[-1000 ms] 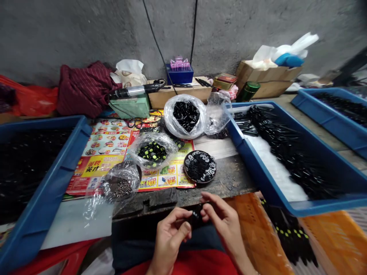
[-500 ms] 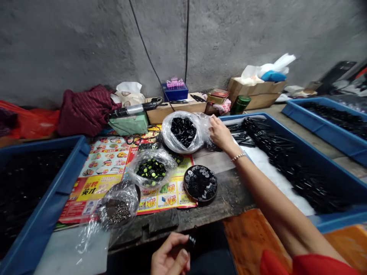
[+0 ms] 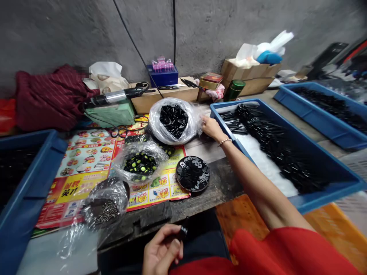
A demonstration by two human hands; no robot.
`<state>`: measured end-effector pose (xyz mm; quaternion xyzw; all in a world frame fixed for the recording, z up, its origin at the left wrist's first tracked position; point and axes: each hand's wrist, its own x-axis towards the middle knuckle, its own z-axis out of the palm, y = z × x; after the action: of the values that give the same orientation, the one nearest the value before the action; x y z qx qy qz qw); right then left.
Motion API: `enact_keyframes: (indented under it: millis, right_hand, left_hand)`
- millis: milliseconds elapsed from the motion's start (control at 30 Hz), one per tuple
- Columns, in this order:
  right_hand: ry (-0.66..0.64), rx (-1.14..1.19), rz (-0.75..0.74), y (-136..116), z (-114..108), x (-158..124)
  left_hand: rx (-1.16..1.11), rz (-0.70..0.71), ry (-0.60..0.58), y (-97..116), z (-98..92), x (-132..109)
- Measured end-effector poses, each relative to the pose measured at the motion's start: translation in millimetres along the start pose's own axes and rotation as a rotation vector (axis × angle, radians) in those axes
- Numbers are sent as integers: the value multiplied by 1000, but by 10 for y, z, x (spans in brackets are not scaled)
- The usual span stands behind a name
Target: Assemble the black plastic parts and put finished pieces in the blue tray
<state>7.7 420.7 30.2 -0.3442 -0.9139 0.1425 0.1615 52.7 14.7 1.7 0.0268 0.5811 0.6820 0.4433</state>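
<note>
My left hand, low in the middle, pinches a small black plastic part between thumb and fingers. With my right hand I grip the gathered edge of a clear plastic bag. Small glossy black pieces fill that bag's open mouth. Nearer to me lies a round dish heaped with flat black discs. To its left, a second plastic bag holds black pieces with green-yellow faces. Small metal screws sit in plastic film at the front left.
A blue crate with long black parts stands at the right, close by my forearm. Another blue crate is at the left. Behind the bags are a power screwdriver, a blue box and a green tin.
The view has shifted, so the scene sits further left and slightly higher. My right hand still grips the bag's edge, and my left keeps the black part.
</note>
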Motion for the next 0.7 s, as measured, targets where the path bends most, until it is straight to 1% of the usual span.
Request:
enact_keyframes:
  millis: [67, 133, 167, 200, 233, 267, 333, 367, 400, 467, 533, 600, 633, 700]
  right_hand:
    - [82, 33, -9, -99, -152, -224]
    - [186, 125, -40, -238, -339, -538]
    - [276, 261, -79, -317, -438, -730]
    - [338, 410, -120, -395, -536, -943]
    - [372, 529, -126, -469, -626, -1172]
    - [373, 606, -112, -535, -702, -1413]
    - [288, 705, -110, -628, -783, -1899]
    - [213, 746, -117, -657, -780, -2131]
    - [142, 784, -89, -676, -744, -2346]
    - [2, 872, 34, -708, -590, -2712]
    - [-55, 989, 160, -757, -371, -2973]
    - [-58, 1067, 228, -830, -159, -3121]
    - [-60, 1069, 234, -869, -77, -3156]
    - [-44, 1044, 247, -927, 24, -3169]
  left_hand:
    - [11, -19, -12, 25, -7, -10]
    - [31, -40, -32, 42, -8, -16]
    - [42, -48, -43, 48, -6, -18]
    - [52, -53, -51, 52, -1, -18]
    - [61, -53, -59, 54, 4, -18]
    - [66, -50, -66, 55, 10, -17]
    - [69, -41, -86, 49, 25, -16]
    - [67, -35, -95, 42, 33, -16]
    - [64, -33, -104, 33, 44, -17]
    - [58, -43, -128, 8, 71, -17]
    - [57, -61, -154, -25, 109, -17]
    - [58, -69, -179, -60, 154, -16]
    - [57, -69, -186, -76, 176, -16]
    - [56, -69, -185, -100, 206, -16]
